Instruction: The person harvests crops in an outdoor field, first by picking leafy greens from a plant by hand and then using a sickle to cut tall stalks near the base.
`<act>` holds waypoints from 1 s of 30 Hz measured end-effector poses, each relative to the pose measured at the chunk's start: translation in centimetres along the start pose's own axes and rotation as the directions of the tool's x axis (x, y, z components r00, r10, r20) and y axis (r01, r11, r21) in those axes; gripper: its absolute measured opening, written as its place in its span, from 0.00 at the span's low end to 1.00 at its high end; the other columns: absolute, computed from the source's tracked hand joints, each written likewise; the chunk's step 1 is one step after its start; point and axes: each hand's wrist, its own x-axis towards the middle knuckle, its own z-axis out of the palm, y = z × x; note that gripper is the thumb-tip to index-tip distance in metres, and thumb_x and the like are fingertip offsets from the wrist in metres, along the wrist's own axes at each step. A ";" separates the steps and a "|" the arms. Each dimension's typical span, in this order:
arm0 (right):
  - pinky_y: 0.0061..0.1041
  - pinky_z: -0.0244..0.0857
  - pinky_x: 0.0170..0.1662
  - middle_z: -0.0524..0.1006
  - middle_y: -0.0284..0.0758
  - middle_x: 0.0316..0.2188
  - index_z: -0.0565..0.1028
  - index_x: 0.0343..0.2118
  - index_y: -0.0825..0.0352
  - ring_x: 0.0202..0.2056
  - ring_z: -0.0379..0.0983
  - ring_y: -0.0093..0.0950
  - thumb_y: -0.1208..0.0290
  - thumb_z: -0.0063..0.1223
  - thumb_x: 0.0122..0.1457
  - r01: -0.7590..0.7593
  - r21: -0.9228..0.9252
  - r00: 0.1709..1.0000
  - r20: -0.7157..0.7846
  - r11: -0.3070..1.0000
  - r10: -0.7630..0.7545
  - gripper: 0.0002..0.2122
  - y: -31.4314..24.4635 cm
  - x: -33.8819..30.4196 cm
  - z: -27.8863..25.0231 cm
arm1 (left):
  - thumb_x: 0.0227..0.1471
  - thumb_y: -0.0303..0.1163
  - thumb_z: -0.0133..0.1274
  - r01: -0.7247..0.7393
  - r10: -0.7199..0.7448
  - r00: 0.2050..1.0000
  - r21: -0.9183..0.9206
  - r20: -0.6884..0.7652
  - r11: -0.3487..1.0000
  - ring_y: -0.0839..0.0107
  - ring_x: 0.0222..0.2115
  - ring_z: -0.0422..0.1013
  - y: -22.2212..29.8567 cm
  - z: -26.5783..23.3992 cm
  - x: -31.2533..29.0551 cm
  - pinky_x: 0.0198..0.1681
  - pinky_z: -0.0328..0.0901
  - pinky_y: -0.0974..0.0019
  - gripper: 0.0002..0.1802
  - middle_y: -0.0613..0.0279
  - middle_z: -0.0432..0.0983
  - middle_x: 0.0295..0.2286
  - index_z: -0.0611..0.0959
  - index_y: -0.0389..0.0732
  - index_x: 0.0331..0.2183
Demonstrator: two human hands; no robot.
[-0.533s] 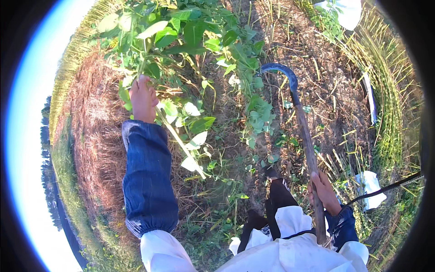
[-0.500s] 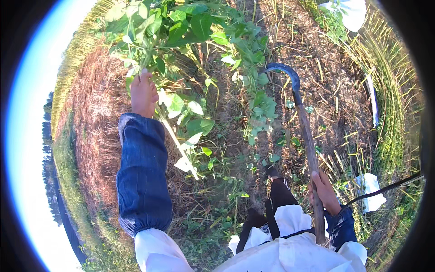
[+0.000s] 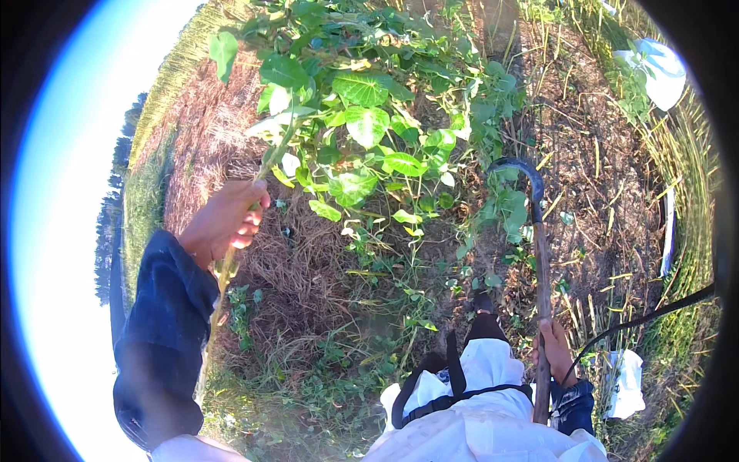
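My left hand (image 3: 231,219) is closed round the pale stem of a leafy green plant (image 3: 366,115). The stem slants from the leaves at the top down past my left forearm. Wrapped round the wooden handle of a sickle (image 3: 541,269), my right hand (image 3: 553,350) rests low, close to my body. The sickle's dark curved blade (image 3: 523,169) points up and hooks to the left, near a vine with grey-green leaves (image 3: 504,204). Whether the blade touches that vine I cannot tell.
Dry reddish straw (image 3: 296,281) covers the ground at left. Brown soil with cut stalks (image 3: 593,162) lies at right, bordered by tall yellowish stems (image 3: 700,185). White sheets (image 3: 662,73) lie at the right side. A black strap (image 3: 654,319) crosses at lower right.
My left hand has come down and left, pulling the plant, whose stem now leans right toward its leaves. The sickle appears lower and slightly right in view, still held in my right hand.
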 end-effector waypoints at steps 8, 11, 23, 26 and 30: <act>0.21 0.60 0.12 0.66 0.31 0.15 0.61 0.32 0.61 0.11 0.63 0.21 0.57 0.41 0.62 0.007 0.006 1.000 -0.016 1.000 -0.007 0.12 1.4 -2.5 0.1 | 0.61 0.43 0.39 0.174 0.029 0.955 -0.635 0.296 0.753 0.84 0.12 0.49 -21.6 14.6 -1.7 0.13 0.46 0.78 0.15 0.75 0.52 0.14 0.67 0.43 0.29; 0.20 0.59 0.12 0.66 0.31 0.15 0.61 0.33 0.61 0.12 0.63 0.20 0.57 0.40 0.62 0.038 0.011 0.997 -0.061 0.999 -0.037 0.12 2.8 -3.8 -0.1 | 0.61 0.44 0.39 0.117 0.027 0.975 -0.609 0.223 0.784 0.84 0.12 0.50 -27.4 18.0 -3.5 0.14 0.47 0.77 0.15 0.75 0.52 0.14 0.67 0.43 0.30; 0.21 0.60 0.13 0.67 0.30 0.16 0.62 0.36 0.62 0.12 0.64 0.20 0.57 0.42 0.62 0.163 -0.052 0.977 -0.131 0.985 -0.169 0.12 7.5 -10.5 3.8 | 0.59 0.38 0.41 0.168 -0.041 0.978 -0.653 0.205 0.738 0.83 0.11 0.53 -46.2 26.6 -11.4 0.12 0.47 0.75 0.11 0.73 0.57 0.13 0.70 0.42 0.28; 0.20 0.60 0.13 0.66 0.30 0.16 0.62 0.36 0.62 0.12 0.64 0.21 0.57 0.43 0.62 0.183 -0.128 0.974 -0.112 0.975 -0.197 0.13 8.2 -10.9 4.1 | 0.59 0.39 0.41 0.228 -0.092 0.969 -0.690 0.229 0.687 0.83 0.10 0.52 -51.0 27.7 -12.6 0.12 0.47 0.75 0.12 0.74 0.55 0.12 0.69 0.43 0.28; 0.20 0.59 0.12 0.66 0.29 0.16 0.63 0.34 0.64 0.11 0.62 0.20 0.58 0.43 0.62 0.229 -0.186 0.965 -0.085 0.956 -0.247 0.12 6.9 -10.0 5.0 | 0.60 0.41 0.40 0.172 -0.082 0.980 -0.568 0.180 0.805 0.83 0.10 0.50 -54.3 27.9 -11.9 0.12 0.47 0.75 0.13 0.75 0.54 0.13 0.68 0.43 0.28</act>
